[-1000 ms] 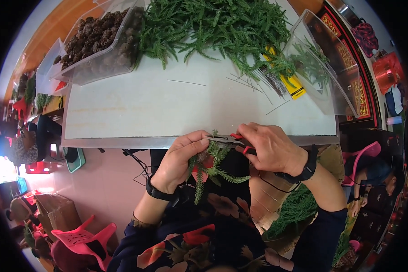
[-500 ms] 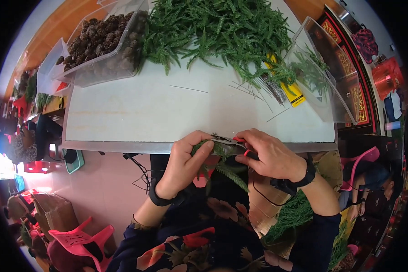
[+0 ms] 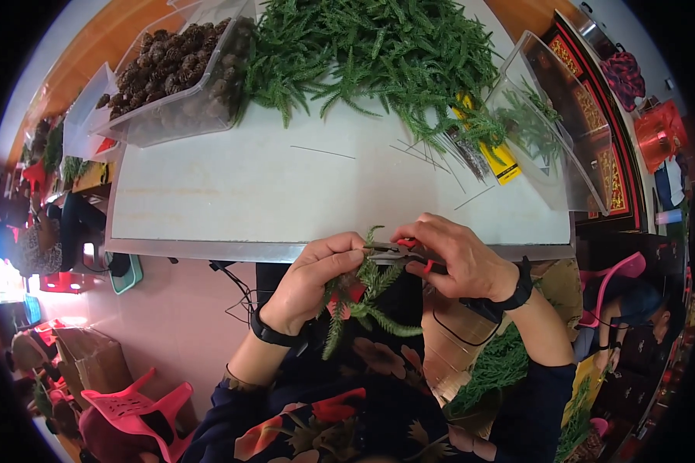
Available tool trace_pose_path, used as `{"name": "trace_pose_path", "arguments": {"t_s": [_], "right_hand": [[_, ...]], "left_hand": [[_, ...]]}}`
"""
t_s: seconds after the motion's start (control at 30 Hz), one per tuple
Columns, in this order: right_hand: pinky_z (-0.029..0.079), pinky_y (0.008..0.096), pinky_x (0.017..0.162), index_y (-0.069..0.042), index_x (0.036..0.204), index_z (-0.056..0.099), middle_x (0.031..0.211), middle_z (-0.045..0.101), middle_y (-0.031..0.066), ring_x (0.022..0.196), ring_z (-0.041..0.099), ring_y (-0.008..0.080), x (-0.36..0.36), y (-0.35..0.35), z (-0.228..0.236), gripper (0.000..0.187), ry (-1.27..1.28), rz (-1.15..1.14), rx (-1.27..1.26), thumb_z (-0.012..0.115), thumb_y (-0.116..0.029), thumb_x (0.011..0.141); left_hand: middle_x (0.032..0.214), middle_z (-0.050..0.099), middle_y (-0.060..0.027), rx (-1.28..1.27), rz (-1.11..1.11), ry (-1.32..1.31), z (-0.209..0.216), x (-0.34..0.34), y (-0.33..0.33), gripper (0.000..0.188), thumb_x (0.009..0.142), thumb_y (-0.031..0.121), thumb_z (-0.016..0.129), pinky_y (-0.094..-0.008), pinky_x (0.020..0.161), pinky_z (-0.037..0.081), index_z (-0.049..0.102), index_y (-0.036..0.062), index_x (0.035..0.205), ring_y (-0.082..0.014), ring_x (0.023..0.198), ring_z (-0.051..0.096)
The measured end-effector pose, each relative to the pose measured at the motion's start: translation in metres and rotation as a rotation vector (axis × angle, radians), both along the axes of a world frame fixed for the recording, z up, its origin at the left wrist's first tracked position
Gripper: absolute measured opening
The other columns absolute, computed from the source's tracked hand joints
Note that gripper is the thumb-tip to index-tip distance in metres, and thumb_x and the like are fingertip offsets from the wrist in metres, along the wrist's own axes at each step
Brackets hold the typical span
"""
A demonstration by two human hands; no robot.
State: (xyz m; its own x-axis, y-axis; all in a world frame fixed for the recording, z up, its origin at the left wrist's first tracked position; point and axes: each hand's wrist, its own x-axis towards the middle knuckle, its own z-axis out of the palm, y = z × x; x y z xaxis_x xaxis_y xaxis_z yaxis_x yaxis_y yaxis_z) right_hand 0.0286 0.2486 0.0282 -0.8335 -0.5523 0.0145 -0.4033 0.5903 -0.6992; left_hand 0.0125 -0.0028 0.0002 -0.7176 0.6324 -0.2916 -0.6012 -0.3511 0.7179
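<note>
From my end, the sprig (image 3: 380, 282) at six o'clock has fanned out from its bunched look half a second ago, baring more of its top beside the pliers (image 3: 388, 251). The left hand (image 3: 307, 279) pinches it, thumb meeting finger; the right hand (image 3: 465, 260) curls half-closed round the pliers' handles. It looks green, bristly, drooping.

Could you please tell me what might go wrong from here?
The pliers in the right hand sit close to the left hand holding the green sprig, so a slip might pinch a finger. The loose wires lying on the table could perhaps prick a hand reaching across.
</note>
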Motion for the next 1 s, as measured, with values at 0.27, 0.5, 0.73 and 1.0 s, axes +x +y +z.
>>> {"name": "trace_pose_path", "arguments": {"t_s": [0.27, 0.5, 0.73, 1.0], "right_hand": [[0.050, 0.0391, 0.073, -0.005, 0.115, 0.055, 0.096, 0.056, 0.0119, 0.087, 0.058, 0.0331, -0.001, -0.007, 0.001, 0.042, 0.033, 0.045, -0.046, 0.069, -0.007, 0.075], [0.051, 0.0392, 0.070, -0.008, 0.107, 0.053, 0.093, 0.058, 0.0116, 0.084, 0.061, 0.0330, 0.005, -0.003, -0.001, 0.040, 0.030, -0.007, 0.177, 0.073, -0.011, 0.072], [0.048, 0.0392, 0.067, -0.004, 0.109, 0.055, 0.088, 0.058, 0.0141, 0.077, 0.060, 0.0324, 0.014, -0.006, 0.003, 0.033, -0.054, -0.177, 0.026, 0.070, -0.011, 0.081], [0.048, 0.0371, 0.068, -0.002, 0.111, 0.055, 0.091, 0.058, 0.0142, 0.075, 0.059, 0.0296, 0.015, -0.016, -0.001, 0.032, -0.041, -0.337, -0.036, 0.070, -0.010, 0.083]], "left_hand": [[0.081, 0.059, 0.0011, 0.140, -0.164, -0.135, -0.001, -0.002, -0.007, 0.016, 0.096, 0.015, 0.053, -0.0188, 0.064, 0.041, 0.059, 0.0009, 0.093, -0.0035, 0.072, 0.052], [0.080, 0.060, -0.0003, -0.003, -0.080, -0.096, -0.004, 0.001, 0.000, 0.017, 0.096, 0.015, 0.053, -0.0213, 0.065, 0.045, 0.061, -0.0001, 0.097, -0.0051, 0.070, 0.054], [0.077, 0.059, -0.0002, -0.201, 0.093, 0.142, -0.011, 0.006, 0.002, 0.015, 0.097, 0.013, 0.054, -0.0227, 0.061, 0.042, 0.062, -0.0002, 0.096, -0.0079, 0.068, 0.054], [0.072, 0.058, -0.0064, -0.741, 0.401, 0.811, -0.003, -0.008, 0.014, 0.009, 0.092, 0.008, 0.060, -0.0272, 0.061, 0.044, 0.062, -0.0015, 0.091, -0.0111, 0.064, 0.053]]}}
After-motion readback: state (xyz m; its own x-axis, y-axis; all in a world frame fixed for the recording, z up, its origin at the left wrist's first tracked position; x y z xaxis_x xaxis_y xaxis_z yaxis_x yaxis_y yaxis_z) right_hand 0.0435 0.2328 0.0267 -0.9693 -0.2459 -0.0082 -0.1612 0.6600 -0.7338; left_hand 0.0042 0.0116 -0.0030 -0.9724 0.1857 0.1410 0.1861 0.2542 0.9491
